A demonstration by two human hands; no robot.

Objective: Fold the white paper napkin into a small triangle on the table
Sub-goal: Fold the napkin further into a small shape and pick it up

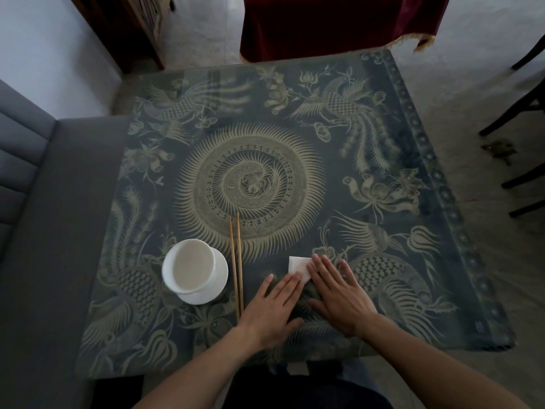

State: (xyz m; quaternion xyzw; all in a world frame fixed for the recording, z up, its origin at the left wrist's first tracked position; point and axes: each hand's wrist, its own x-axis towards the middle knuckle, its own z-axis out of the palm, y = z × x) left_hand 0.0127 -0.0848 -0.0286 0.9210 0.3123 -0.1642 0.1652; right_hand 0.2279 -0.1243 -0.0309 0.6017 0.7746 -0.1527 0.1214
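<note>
The napkin (298, 267) lies near the table's (442, 261) near edge, partly under my fingertips. My left hand (272, 308) and right hand (339, 296) are both open and flat, pressing it. If one palm slides, the layers may shift and the crease will go crooked; the chopsticks (237, 261) lie just beside my left hand.

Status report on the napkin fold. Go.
Both hands flat and open: left hand, right hand, fingers pressing the white napkin on the table. Napkin small, partly covered. Chopsticks and bowl left, clear.
</note>
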